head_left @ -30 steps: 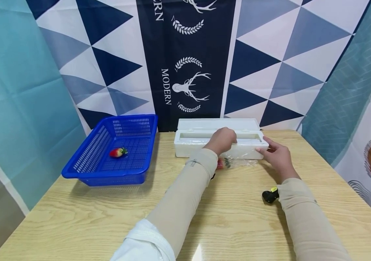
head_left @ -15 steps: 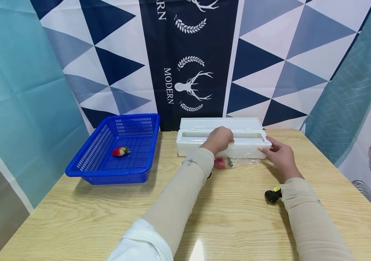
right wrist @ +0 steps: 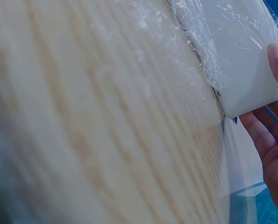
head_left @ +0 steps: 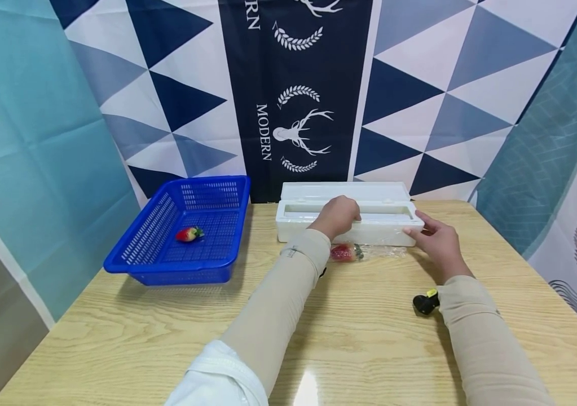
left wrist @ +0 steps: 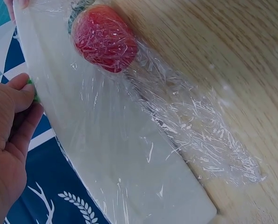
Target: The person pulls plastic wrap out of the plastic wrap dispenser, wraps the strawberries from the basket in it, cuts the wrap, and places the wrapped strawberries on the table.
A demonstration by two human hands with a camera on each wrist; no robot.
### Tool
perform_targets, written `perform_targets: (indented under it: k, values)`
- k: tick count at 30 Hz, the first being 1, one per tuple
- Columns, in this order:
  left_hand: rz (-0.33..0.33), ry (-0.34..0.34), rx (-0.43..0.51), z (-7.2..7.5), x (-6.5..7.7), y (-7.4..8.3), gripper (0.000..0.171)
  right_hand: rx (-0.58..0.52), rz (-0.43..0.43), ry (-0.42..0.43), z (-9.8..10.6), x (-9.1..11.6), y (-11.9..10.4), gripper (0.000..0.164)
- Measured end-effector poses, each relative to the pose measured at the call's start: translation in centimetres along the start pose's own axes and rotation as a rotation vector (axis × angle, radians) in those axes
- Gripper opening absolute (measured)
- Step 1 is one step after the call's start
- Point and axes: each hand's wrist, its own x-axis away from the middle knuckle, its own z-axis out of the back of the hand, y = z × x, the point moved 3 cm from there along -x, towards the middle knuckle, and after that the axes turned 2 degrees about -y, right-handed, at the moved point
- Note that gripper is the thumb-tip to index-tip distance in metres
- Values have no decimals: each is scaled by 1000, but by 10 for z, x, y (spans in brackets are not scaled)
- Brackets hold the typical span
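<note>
A long white cling film dispenser (head_left: 369, 230) stands at the back of the table with its lid raised behind it. My left hand (head_left: 339, 216) reaches over its front edge. In the left wrist view, that hand's thumb and forefinger pinch a small green piece (left wrist: 34, 91), probably a slider, at the dispenser's edge. My right hand (head_left: 437, 243) grips the dispenser's right end, thumb on the front. Clear cling film (left wrist: 190, 126) hangs down the front onto the table. A strawberry (left wrist: 106, 39) lies wrapped in it, partly hidden by my left arm in the head view.
A blue plastic basket (head_left: 166, 270) stands on the left of the wooden table (head_left: 369, 344), with one unwrapped strawberry (head_left: 188, 234) inside. A black camera (head_left: 425, 303) sits at my right wrist. Patterned cloth (head_left: 400, 84) hangs close behind the dispenser.
My left hand has slid a little to the left along the dispenser's edge, showing more of the wrapped strawberry. My right hand keeps its grip on the right end.
</note>
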Motion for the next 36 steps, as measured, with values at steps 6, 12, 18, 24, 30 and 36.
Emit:
perform_targets:
  k: [6,12,18,24,30,36]
  values:
    - [1,-4,-22,0,3,-2,30,-8,24,1,0,-1,1,78]
    - [-11,22,-40,2,7,-5,27,-4,25,6,-1,-1,-1,77]
    - [4,18,-31,0,8,-9,27,6,37,12,-1,2,-4,76]
    - [2,27,-24,1,9,-11,30,12,38,18,0,4,-5,75]
    - [5,35,-11,0,10,-15,28,3,31,14,-1,2,-5,77]
    - [8,35,-11,1,14,-19,30,23,14,12,-3,2,-6,78]
